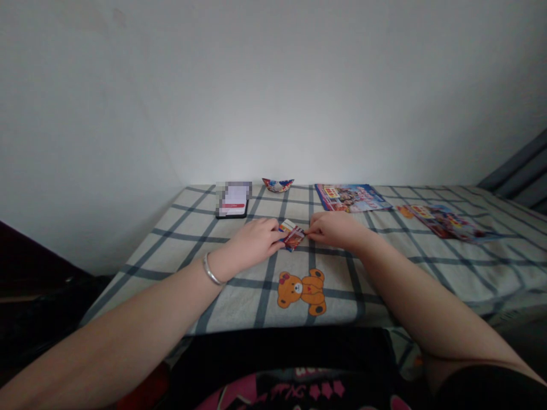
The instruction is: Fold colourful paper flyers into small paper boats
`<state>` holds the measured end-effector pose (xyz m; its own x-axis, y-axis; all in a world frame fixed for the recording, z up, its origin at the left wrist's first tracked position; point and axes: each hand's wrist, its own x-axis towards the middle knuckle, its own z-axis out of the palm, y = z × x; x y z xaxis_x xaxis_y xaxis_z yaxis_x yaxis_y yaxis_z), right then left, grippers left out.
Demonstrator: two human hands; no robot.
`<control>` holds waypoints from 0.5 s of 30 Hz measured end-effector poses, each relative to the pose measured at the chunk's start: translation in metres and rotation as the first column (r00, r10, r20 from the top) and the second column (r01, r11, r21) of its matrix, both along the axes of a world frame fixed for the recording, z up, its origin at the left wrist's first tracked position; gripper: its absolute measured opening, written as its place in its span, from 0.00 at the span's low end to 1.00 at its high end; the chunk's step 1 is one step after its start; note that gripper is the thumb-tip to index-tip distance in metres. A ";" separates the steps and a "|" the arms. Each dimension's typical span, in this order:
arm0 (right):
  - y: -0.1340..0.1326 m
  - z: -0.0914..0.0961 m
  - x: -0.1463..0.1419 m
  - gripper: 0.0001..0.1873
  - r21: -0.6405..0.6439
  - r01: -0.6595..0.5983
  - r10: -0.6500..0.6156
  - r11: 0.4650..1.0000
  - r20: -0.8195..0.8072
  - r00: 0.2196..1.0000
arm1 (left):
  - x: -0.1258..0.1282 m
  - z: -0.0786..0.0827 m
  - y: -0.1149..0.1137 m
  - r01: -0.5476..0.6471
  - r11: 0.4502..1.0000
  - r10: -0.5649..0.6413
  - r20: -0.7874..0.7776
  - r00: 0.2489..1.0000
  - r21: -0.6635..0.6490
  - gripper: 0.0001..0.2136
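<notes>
A small folded piece of printed paper (294,236), coloured red, blue and white, lies between my two hands over the checked cloth. My left hand (259,239), with a silver bangle at its wrist, pinches the paper's left side. From the other side my right hand (335,229) grips the right corner between thumb and fingertips. Beyond them, near the wall, sits a folded paper boat (278,185) in similar print. A phone (233,200) with a lit, partly blurred screen stands to its left.
Two colourful printed leaflets, one flat at the back (352,197) and one farther right (453,223), lie on the checked tablecloth (171,250). A bear print (302,291) marks the cloth near the front edge. A pale wall (273,91) rises directly behind the table.
</notes>
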<state>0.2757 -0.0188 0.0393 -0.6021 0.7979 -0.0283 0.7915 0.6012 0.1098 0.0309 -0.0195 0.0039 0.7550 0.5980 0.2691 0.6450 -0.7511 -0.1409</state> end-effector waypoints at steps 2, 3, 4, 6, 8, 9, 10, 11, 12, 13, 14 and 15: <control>0.004 -0.004 0.001 0.14 0.014 -0.004 0.005 1.000 -0.044 0.999 | 0.002 -0.003 0.001 0.018 0.999 -0.016 0.059 0.998 -0.033 0.11; 0.005 -0.006 0.000 0.14 0.033 -0.006 0.008 0.999 -0.068 0.998 | 0.003 -0.004 0.001 0.026 0.998 -0.022 0.078 0.997 -0.050 0.11; 0.007 -0.009 0.000 0.14 0.054 -0.015 0.020 0.998 -0.089 0.996 | 0.003 -0.005 0.002 0.035 0.997 -0.029 0.092 0.995 -0.065 0.12; 0.010 -0.014 -0.001 0.14 0.113 -0.065 0.080 0.991 -0.133 0.988 | 0.004 -0.006 0.003 0.045 0.995 -0.035 0.100 0.994 -0.092 0.13; 0.010 -0.018 -0.003 0.14 0.140 -0.182 0.207 0.973 -0.187 0.960 | 0.005 -0.006 0.004 0.044 0.994 -0.035 0.093 0.995 -0.105 0.14; 0.010 -0.020 -0.004 0.15 0.143 -0.237 0.264 0.961 -0.213 0.941 | 0.005 -0.006 0.004 0.042 0.994 -0.033 0.090 0.995 -0.101 0.14; 0.010 -0.021 -0.005 0.15 0.144 -0.285 0.312 0.948 -0.234 0.921 | 0.005 -0.006 0.003 0.039 0.995 -0.031 0.090 0.995 -0.094 0.14; 0.009 -0.022 -0.006 0.15 0.146 -0.316 0.344 0.937 -0.251 0.905 | 0.005 -0.007 0.003 0.035 0.996 -0.027 0.093 0.995 -0.084 0.13; 0.009 -0.023 -0.007 0.14 0.148 -0.338 0.366 0.929 -0.260 0.893 | 0.005 -0.007 0.002 0.029 0.997 -0.022 0.099 0.995 -0.073 0.13; 0.008 -0.024 -0.008 0.14 0.153 -0.355 0.384 0.922 -0.267 0.884 | 0.005 -0.007 0.002 0.025 0.998 -0.018 0.104 0.994 -0.066 0.12; 0.008 -0.026 -0.009 0.14 0.160 -0.367 0.399 0.916 -0.276 0.875 | 0.005 -0.007 0.001 0.024 0.998 -0.017 0.111 0.994 -0.062 0.12; 0.008 -0.027 -0.010 0.13 0.168 -0.379 0.413 0.910 -0.288 0.864 | 0.005 -0.007 0.001 0.025 0.998 -0.017 0.115 0.993 -0.064 0.13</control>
